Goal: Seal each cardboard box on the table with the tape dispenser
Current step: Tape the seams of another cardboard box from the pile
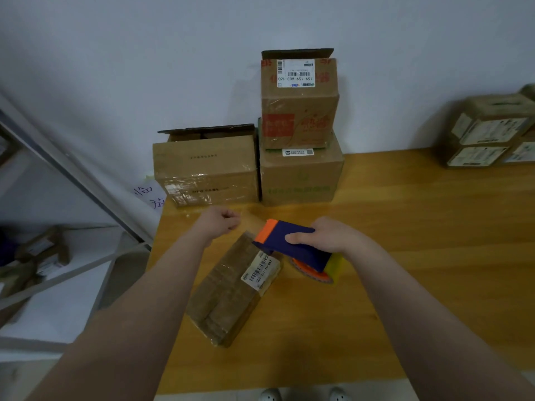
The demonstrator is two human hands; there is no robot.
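- We hold the tape dispenser (292, 247) in the right hand (327, 241). The fingers wrap over its navy body and the thumb lies on the near face.
- The dispenser has an orange front edge, an orange roll hub and a yellow-green rear part. It sits near the table's centre, and its orange edge points to 10 o'clock.
- The front edge overlaps the far corner of the small cardboard box (228, 296). We cannot tell whether they touch.
- This box lies flat on the wooden table (419, 256) at 7 o'clock from the dispenser. Clear tape covers its top, and its white barcode label reads roughly "505 101 16-6A7".
- The left hand (220, 222) hovers beyond the box at 11 o'clock. Its fingers curl toward the palm, with nothing visible in them.
- At 12 o'clock, against the wall, an open box (205, 169) stands with its flaps up.
- Just beside it at 3 o'clock, a green-printed box (301, 175) carries a red-printed box (298, 102). The upper box has an inverted label reading "159 159 A03-160".
- At 2 o'clock, more labelled boxes (486, 131) are stacked. Their text is too blurred to read.
- A handwritten paper note (150, 195) sits at the table's 10 o'clock corner.
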